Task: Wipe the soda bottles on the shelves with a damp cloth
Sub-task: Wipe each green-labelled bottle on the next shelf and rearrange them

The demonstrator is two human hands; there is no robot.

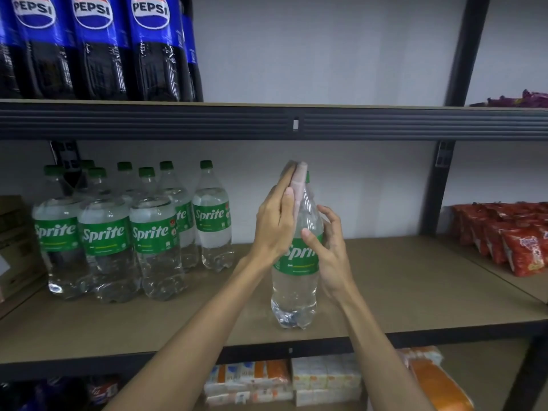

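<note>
A clear Sprite bottle [293, 292] with a green label stands alone near the front of the middle shelf [400, 277]. My left hand [274, 226] holds a pale pinkish cloth [299, 185] against the bottle's neck and cap, fingers pointing up and thumb on the cloth. My right hand [335, 256] grips the bottle's body from the right, thumb on the label. The cap is mostly hidden by the cloth.
Several more Sprite bottles [103, 232] stand grouped at the left of the same shelf, beside a cardboard box [12, 232]. Pepsi bottles [95, 40] fill the upper shelf's left. Red snack packs [510, 238] lie at right. Cartons [281, 378] sit on the shelf below.
</note>
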